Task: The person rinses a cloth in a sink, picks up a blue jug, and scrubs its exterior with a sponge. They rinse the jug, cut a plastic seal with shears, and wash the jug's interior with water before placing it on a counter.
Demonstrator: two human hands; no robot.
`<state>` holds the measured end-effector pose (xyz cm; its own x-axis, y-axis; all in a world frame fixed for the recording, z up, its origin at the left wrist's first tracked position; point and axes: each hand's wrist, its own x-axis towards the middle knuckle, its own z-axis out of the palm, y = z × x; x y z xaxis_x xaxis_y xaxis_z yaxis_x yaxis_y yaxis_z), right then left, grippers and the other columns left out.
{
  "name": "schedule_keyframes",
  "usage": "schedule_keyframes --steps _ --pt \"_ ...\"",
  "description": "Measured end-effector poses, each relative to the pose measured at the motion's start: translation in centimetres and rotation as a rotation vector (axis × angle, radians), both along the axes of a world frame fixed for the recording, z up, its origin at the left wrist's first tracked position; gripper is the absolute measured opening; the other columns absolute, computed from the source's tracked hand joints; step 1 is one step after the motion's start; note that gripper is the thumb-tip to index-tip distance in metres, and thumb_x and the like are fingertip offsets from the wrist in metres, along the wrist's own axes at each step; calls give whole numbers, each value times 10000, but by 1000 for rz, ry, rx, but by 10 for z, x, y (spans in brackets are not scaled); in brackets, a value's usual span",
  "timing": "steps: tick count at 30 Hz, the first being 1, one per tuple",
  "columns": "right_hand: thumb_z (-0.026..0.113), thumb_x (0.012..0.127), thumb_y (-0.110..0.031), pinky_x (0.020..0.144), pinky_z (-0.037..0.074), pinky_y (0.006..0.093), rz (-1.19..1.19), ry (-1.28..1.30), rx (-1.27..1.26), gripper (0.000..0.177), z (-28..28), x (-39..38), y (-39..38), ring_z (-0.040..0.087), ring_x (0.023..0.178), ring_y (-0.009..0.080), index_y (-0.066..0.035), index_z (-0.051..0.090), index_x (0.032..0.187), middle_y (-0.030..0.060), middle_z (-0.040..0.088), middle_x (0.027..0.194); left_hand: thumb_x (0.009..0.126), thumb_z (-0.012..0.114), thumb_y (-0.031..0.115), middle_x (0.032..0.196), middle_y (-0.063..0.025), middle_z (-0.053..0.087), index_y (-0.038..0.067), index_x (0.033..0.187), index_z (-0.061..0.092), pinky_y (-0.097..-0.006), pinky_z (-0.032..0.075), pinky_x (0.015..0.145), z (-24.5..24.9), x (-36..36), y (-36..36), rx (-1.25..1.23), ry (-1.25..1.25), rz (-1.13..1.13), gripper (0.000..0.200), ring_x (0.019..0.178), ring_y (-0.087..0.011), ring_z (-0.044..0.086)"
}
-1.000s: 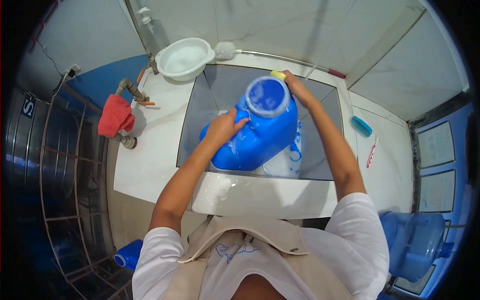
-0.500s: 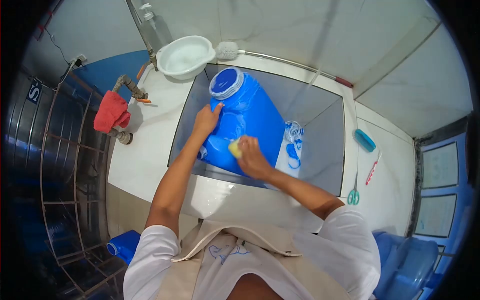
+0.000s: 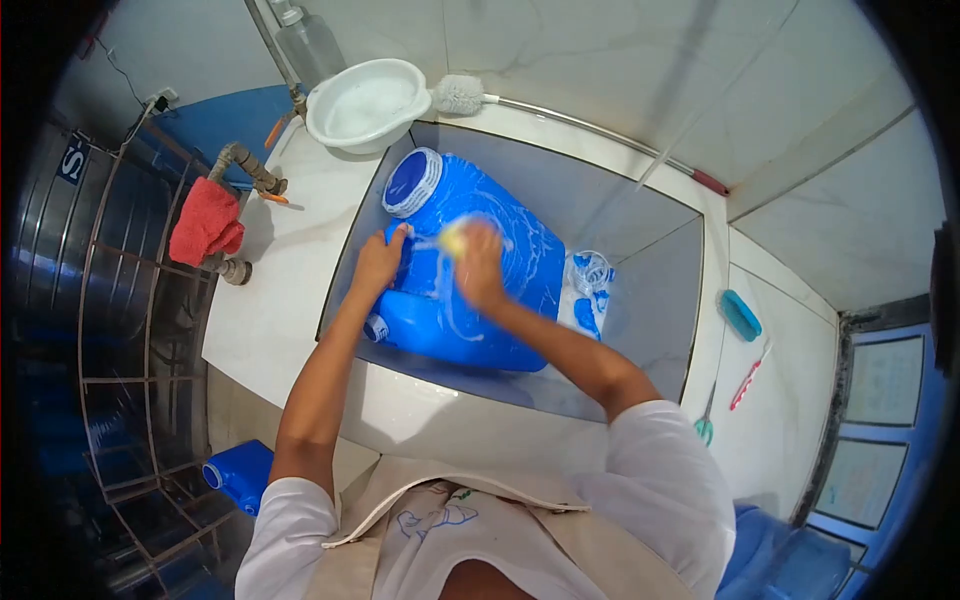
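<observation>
A large blue plastic water container (image 3: pixel 500 320) lies tilted in the grey sink (image 3: pixel 650 270), streaked with white suds. Its wide, white-ringed mouth (image 3: pixel 413 183) points to the upper left, and a small spout (image 3: pixel 376 328) sticks out low on the left. My left hand (image 3: pixel 379 264) is closed around the container's handle. Pressed to the container's soapy upper side is a yellow sponge (image 3: pixel 453 241), held in my right hand (image 3: pixel 480 268), which is slightly blurred. Blue and clear small parts (image 3: pixel 590 280) lie in the sink right of the container.
Behind the sink stand a white basin (image 3: pixel 367 105) of suds, a pump bottle (image 3: pixel 308 48) and a long-handled brush (image 3: pixel 460 95). A red cloth (image 3: pixel 207 222) hangs on the left tap. On the right counter lie a teal brush (image 3: pixel 740 316), a striped toothbrush (image 3: pixel 745 385) and scissors (image 3: pixel 704 430).
The container has tipped further over, its mouth shifting left and down. My right hand has moved the sponge up and left across its surface. More suds streaks show on it.
</observation>
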<state>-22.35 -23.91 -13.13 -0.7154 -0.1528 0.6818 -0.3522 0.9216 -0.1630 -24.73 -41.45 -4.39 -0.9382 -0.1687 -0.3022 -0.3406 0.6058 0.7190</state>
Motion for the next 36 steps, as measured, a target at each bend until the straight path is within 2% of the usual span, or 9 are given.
schedule_keyframes --steps 5,9,13,15,18,24,29,33,36 --pt "438 868 -234 871 365 468 -135 -898 -717 428 -70 -40 120 436 1054 388 41 386 1192 215 466 1151 849 463 488 562 -164 546 -96 890 527 -340 414 352 -1 -1 2 70 -23 21 589 393 -233 533" --pt "414 907 -250 1043 164 499 -185 -906 -498 584 -63 115 70 243 1218 477 158 204 1267 365 222 1304 865 429 493 554 -149 538 -93 882 530 -329 399 329 -3 -1 4 50 -66 5 595 379 -209 523" --pt "362 922 -237 1063 128 484 114 -286 -113 472 34 53 36 106 1299 432 99 295 1246 318 163 1354 916 321 447 655 -202 588 -56 875 569 -399 461 540 24 6 32 62 91 -114 562 577 -333 582" --pt "361 924 -232 1038 204 457 -113 -119 -221 447 96 -6 55 210 1271 406 110 341 1211 284 237 1345 937 276 396 820 -245 602 2 886 599 -450 417 764 48 16 47 63 183 -251 512 818 -445 542" --pt "430 891 -244 995 293 423 99 -150 -443 426 143 -51 121 387 1155 380 54 432 1195 231 425 1242 934 288 372 801 -257 595 -1 873 598 -446 434 722 52 14 43 -39 251 -488 489 773 -437 557" --pt "400 891 -307 914 371 324 354 -1266 -996 430 73 -10 172 498 1027 241 -12 473 1194 111 524 1172 912 338 264 1174 -192 504 -4 987 561 -426 363 883 47 3 68 -299 762 -705 357 1067 -399 445" --pt "340 918 -291 1024 239 412 -156 -455 -817 476 -48 5 127 355 1186 360 19 361 1278 204 366 1314 874 453 306 1234 -293 399 -30 1148 399 -429 336 936 17 -14 87 -9 600 -443 437 1142 -412 396" --pt "448 842 -161 977 279 458 33 97 -367 321 118 -24 77 396 1120 372 11 480 1111 201 468 1149 873 473 325 1051 -275 545 -21 1195 397 -413 431 812 63 -5 96 63 159 -496 479 946 -382 554" --pt "460 805 -134 921 321 467 -10 143 -484 268 109 -26 91 448 1037 358 7 534 1021 187 510 1079 862 503 334 861 -249 604 -1 1163 438 -414 467 688 66 2 89 140 232 -495 455 764 -374 606"
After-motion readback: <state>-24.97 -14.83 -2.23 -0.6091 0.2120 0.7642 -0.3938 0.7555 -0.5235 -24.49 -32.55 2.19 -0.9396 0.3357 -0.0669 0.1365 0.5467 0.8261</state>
